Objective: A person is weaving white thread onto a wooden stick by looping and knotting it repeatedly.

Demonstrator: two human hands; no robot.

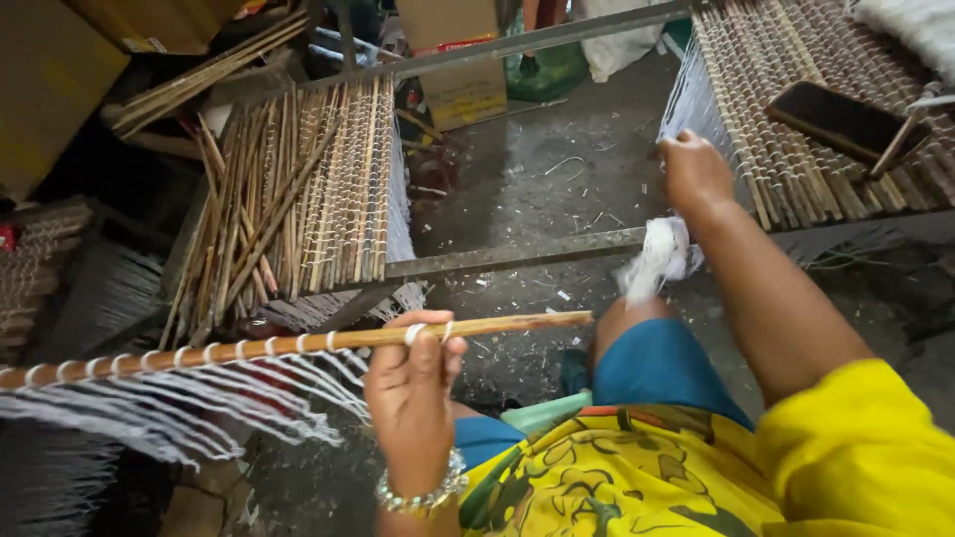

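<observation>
A bamboo stick (298,343), wound with white thread loops (179,398), is being gripped at centre frame by the closed left hand (413,383); if that pinch is loosened, the loops could be slid off its bare end. The right hand (696,174) is being closed around a white fibre tuft (657,259) near the upper-right rack (796,149), though its fingertips are being hidden, and the stick's left end is being cut off.

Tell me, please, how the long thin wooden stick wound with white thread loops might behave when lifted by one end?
The long thin wooden stick probably stays stiff: it spans straight from the left hand. It seems light, pinched by fingers alone. Its hanging white thread strands look floppy and likely to tangle.
</observation>
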